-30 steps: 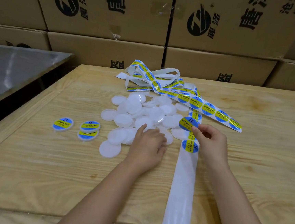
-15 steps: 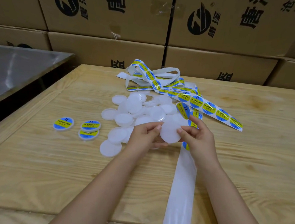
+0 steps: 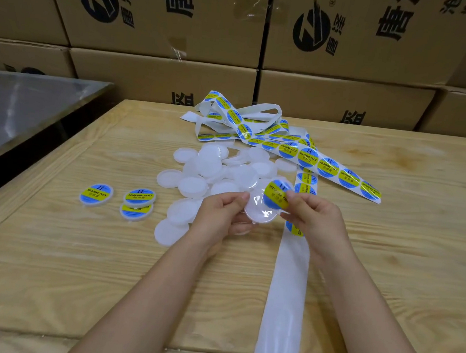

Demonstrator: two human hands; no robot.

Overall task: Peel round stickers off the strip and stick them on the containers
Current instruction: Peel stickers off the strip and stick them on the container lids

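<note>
Head view: the left hand holds a round translucent white container by its left edge, raised a little above the wooden counter, its fingers curled on the rim. The right hand pinches a round blue and yellow sticker at its right edge; the sticker is tilted and lies over the upper right part of the container's flat face, and whether any of it has stuck down I cannot tell. So the sticker lies just left of the right fingers and the container's bare face lies down and left of it, towards the left hand. In my judgement the coming move is to lay the sticker across in that direction, centred, and press it flat. The sticker strip runs from a loose tangle at the back of the counter towards the right hand, and its bare white backing trails towards the near edge between the forearms. A pile of unlabelled white containers lies just behind and left of the hands. Three labelled containers sit well to the left, two of them overlapping. Cardboard boxes are stacked behind the counter, and a steel surface stands at far left
</note>
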